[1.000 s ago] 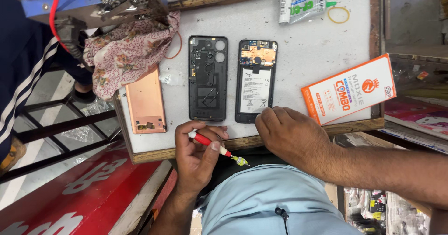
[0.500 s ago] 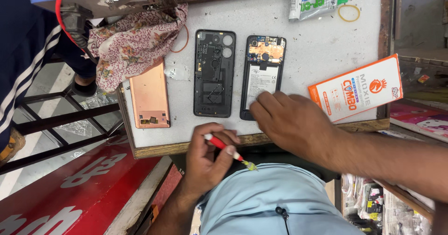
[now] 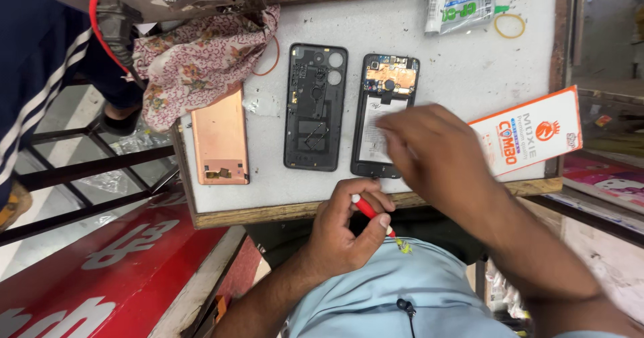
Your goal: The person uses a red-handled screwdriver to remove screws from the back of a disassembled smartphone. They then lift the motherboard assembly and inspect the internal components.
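Grey wood-edged worktable above grey floor.

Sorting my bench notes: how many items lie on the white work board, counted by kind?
Phone parts: 3 (copper back cover, black middle frame, opened phone body)
Glue tube: 1
Rubber bands: 2 (yellow, orange)
Orange-and-white box: 1
Floral cloth: 1
Total: 8

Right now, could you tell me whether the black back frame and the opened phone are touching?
Apart. The head view shows a strip of bare grey tabletop between the black back frame and the opened phone.
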